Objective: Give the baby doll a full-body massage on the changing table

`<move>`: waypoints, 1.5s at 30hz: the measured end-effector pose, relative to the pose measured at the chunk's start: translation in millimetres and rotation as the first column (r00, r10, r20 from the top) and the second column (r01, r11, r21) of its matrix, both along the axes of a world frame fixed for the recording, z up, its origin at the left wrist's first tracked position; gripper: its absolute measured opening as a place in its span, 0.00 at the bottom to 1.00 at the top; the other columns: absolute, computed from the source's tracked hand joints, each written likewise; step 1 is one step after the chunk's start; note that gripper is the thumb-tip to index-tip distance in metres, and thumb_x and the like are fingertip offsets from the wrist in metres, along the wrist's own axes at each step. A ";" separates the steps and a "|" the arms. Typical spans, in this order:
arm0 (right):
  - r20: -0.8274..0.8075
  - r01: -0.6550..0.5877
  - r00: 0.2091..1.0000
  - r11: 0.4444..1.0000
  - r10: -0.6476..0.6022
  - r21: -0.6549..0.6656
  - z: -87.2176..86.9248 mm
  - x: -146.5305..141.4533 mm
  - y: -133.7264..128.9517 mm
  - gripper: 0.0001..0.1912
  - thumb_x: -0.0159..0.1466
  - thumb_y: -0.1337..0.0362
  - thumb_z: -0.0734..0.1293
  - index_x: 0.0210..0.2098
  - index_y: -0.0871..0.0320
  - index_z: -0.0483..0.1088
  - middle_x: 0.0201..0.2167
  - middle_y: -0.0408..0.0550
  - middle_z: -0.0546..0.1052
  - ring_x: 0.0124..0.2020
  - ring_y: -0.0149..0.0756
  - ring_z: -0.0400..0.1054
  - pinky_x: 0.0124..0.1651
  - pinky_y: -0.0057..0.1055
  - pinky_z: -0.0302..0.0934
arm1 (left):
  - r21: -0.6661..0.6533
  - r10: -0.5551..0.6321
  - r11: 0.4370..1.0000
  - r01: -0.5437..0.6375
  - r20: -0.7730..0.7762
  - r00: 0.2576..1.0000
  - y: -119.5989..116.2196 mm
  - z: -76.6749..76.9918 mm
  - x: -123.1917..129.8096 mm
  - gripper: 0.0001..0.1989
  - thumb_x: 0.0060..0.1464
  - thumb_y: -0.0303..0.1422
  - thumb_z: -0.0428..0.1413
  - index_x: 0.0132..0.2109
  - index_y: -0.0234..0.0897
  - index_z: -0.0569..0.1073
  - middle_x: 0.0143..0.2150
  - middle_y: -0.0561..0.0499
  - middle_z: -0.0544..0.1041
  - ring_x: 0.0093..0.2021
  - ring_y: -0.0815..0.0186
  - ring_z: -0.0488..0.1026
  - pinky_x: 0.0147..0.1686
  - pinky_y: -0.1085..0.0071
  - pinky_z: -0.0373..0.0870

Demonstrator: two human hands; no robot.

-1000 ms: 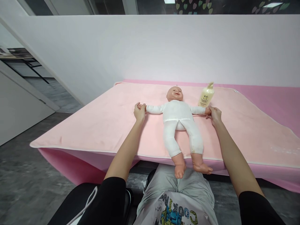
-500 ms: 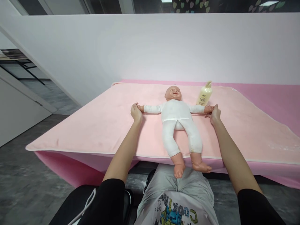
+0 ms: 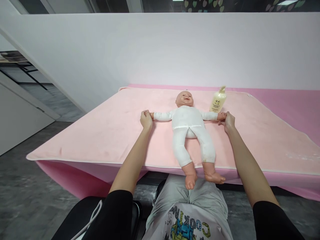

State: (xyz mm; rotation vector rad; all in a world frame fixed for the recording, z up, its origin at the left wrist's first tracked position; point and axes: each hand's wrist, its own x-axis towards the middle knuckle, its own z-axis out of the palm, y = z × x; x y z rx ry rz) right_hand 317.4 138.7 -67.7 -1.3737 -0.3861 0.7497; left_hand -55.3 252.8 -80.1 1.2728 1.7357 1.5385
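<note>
A baby doll (image 3: pixel 188 116) with a white cloth body lies face up on a pink blanket (image 3: pixel 100 133), its arms stretched straight out to both sides. My left hand (image 3: pixel 146 119) is closed around the doll's hand on the left, covering most of it. On the other side, my right hand (image 3: pixel 228 121) grips the doll's other hand (image 3: pixel 221 116) with the fingers. The doll's bare feet hang past the near edge of the table. A pale yellow pump bottle (image 3: pixel 218 100) stands just beyond the doll's arm on the right.
Under the blanket lies a pink table cover (image 3: pixel 287 108), which drapes down at the front. A white wall (image 3: pixel 200 50) rises behind the table. A black chair (image 3: pixel 75 216) and a white cable (image 3: pixel 90 220) are at the lower left.
My left hand has moved slightly inward and its fingers have closed over the doll's hand. My right hand's fingers have drawn in a little. The doll lies as before.
</note>
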 end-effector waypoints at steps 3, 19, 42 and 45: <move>0.017 0.017 1.000 0.999 -0.017 -0.028 0.6 -0.5 -0.2 0.15 0.67 0.61 0.52 0.29 0.59 0.62 0.13 0.39 0.66 0.08 0.28 0.58 0.10 0.26 0.58 | 0.005 0.008 1.000 -0.008 -0.021 1.000 0.6 -0.4 -0.4 0.12 0.55 0.37 0.46 0.40 0.38 0.70 0.41 0.48 0.75 0.43 0.65 0.70 0.45 0.68 0.64; 0.018 0.023 1.000 0.999 -0.023 -0.024 2.2 -2.0 -1.1 0.13 0.66 0.63 0.53 0.29 0.60 0.62 0.14 0.39 0.67 0.08 0.29 0.58 0.09 0.27 0.58 | -0.025 0.017 1.000 -0.018 -0.047 0.999 0.8 -0.4 0.4 0.12 0.55 0.38 0.45 0.40 0.38 0.70 0.41 0.49 0.75 0.42 0.66 0.71 0.44 0.70 0.64; 0.027 0.185 0.982 0.980 -0.187 0.074 -8.5 2.4 1.0 0.08 0.55 0.67 0.68 0.24 0.61 0.63 0.22 0.39 0.70 0.24 0.24 0.67 0.25 0.18 0.69 | -0.024 0.020 0.999 -0.022 -0.101 0.995 5.3 -0.3 -9.6 0.16 0.49 0.28 0.48 0.47 0.34 0.67 0.49 0.42 0.68 0.49 0.62 0.67 0.54 0.63 0.60; -0.024 0.201 0.980 0.975 -0.200 0.092 -8.7 2.9 2.7 0.07 0.53 0.70 0.68 0.26 0.61 0.64 0.27 0.40 0.71 0.31 0.25 0.69 0.29 0.18 0.69 | 0.085 0.072 0.995 -0.054 -0.228 0.971 -1.4 2.7 -6.0 0.15 0.48 0.26 0.49 0.44 0.34 0.69 0.51 0.40 0.64 0.56 0.57 0.61 0.59 0.59 0.54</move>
